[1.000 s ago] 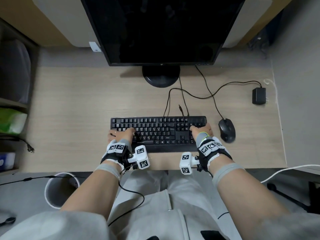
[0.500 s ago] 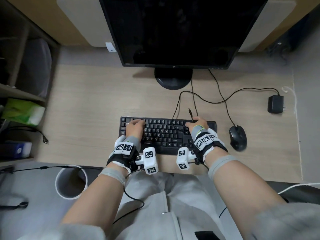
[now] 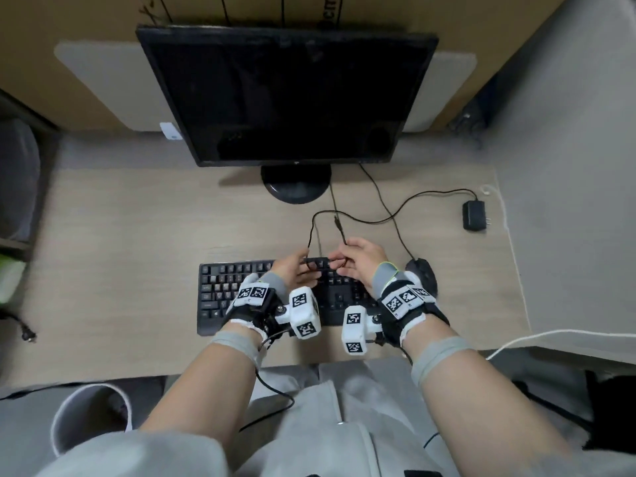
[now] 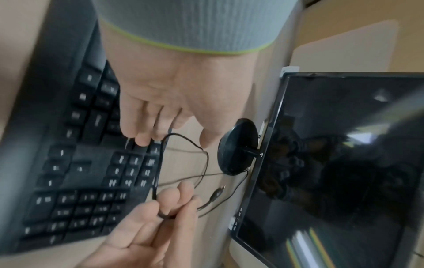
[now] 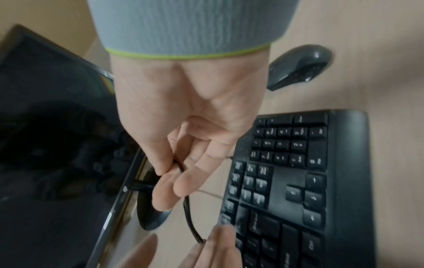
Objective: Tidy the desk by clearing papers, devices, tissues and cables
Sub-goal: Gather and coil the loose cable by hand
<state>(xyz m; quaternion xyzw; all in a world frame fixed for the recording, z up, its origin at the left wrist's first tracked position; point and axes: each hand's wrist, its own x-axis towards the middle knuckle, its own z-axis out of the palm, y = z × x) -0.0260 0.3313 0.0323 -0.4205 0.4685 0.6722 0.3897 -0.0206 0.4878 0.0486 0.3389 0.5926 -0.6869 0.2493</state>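
A thin black cable [image 3: 378,220] runs from a black power adapter [image 3: 474,215] at the desk's right edge to my hands over the black keyboard [image 3: 223,290]. My right hand [image 3: 344,261] pinches the cable [image 5: 187,204] between thumb and fingers [image 5: 165,197], near its free plug [image 4: 218,192]. My left hand [image 3: 304,268] holds the same cable a little further along, where a loop [image 4: 183,139] curls past its fingertips [image 4: 142,139]. Both hands hover just above the keyboard's right half.
A black mouse [image 3: 425,273] lies right of the keyboard, its wire leading back to the monitor [image 3: 292,98] on a round stand [image 3: 296,185]. A white cable [image 3: 550,335] crosses the desk's right front corner. A white bin [image 3: 89,418] stands on the floor at the left.
Both hands left the keyboard's ends, came together over its right half and took hold of the black cable. The head view has tilted up, showing more of the monitor.
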